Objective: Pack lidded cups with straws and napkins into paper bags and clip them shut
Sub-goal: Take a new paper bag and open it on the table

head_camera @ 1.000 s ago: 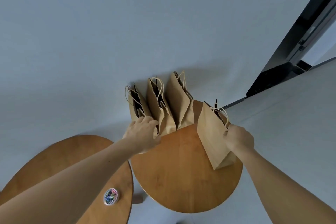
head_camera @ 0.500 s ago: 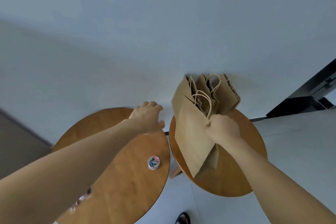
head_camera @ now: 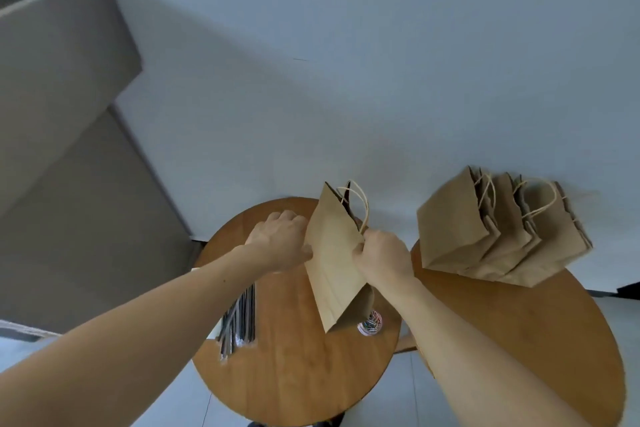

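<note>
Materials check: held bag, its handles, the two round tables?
Held bag: brown kraft paper, matte, with crisp fold lines along its side. Handles: thin pale loops, probably twisted paper cord, though it is too small to be sure. Left table and right table: orange-brown wood look with visible grain and a low satin sheen. Whether they are solid wood, veneer or laminate cannot be told.

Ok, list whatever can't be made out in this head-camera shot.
Head view only:
- Held paper bag: inside dark, contents unseen.
- Left hand: fingertips curled out of sight; grip unclear.
- Paper-clip tub: partly behind the bag's bottom.
- Row of bags: motion-blurred; clips indiscernible.
- Straws: top under the left forearm.
</note>
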Motion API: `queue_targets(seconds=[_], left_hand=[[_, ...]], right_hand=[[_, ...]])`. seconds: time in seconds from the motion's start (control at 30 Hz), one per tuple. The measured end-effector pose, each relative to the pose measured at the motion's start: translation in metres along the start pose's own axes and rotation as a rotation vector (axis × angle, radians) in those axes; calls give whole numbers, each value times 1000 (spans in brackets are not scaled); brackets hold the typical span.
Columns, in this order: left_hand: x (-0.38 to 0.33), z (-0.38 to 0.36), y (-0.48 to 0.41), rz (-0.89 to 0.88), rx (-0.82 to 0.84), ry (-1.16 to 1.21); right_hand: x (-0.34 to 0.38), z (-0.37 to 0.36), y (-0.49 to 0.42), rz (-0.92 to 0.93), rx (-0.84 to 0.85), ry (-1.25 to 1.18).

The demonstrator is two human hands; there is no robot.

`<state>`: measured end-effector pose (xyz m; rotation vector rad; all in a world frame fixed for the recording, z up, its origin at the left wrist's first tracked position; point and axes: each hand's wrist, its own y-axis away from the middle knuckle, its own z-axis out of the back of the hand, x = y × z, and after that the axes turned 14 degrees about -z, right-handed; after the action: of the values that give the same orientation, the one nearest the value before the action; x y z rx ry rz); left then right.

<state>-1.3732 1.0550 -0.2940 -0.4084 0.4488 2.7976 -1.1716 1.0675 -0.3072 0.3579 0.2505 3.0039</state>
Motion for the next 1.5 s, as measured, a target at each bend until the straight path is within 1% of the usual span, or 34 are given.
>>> queue_targets(seconds=[0.13,0.2,0.3,0.4,0.53,0.6,0.67,0.77,0.97,1.03,1.1,1.17,1.23,1.3,1.33,1.4,1.5], left_hand=[[15,-21,-5,88,38,32],[19,-32,-8,129,81,64],[19,-46,-12,195,141,140],[16,-58,-14,266,154,283],[16,-67,-13,297,163,439],[14,-69,-12,302,201,501],[12,-71,-12,290,211,543],[12,-75,-14,300,161,610],[18,-88,-19,361,99,530],[24,-93,-19,354,81,573],[33,-95,-16,334,101,625],[42,-96,-12,308,134,676],[48,-96,-10,313,149,679],[46,-95,-13,388,100,655],[42,-94,-16,431,69,642],[32,-91,-27,484,44,602],[17,-89,-41,524,11,517]], right_hand=[[20,-31,-9,33,41,-59],[24,-48,-9,35,131,-83],[19,-69,-8,83,314,-152],[4,-80,-18,128,478,-200],[-12,-85,-39,166,630,-263],[-14,-87,-46,203,682,-314],[-14,-87,-50,243,687,-325],[-12,-89,-56,254,680,-345],[-16,-98,-58,56,765,-558],[-17,-99,-56,-6,771,-623],[-17,-99,-52,-22,742,-642],[-18,-96,-48,6,675,-591],[-17,-92,-45,27,589,-513],[-10,-88,-44,12,488,-398],[-5,-86,-45,-11,464,-358],[7,-84,-46,-47,474,-317],[21,-83,-46,-21,453,-195]])
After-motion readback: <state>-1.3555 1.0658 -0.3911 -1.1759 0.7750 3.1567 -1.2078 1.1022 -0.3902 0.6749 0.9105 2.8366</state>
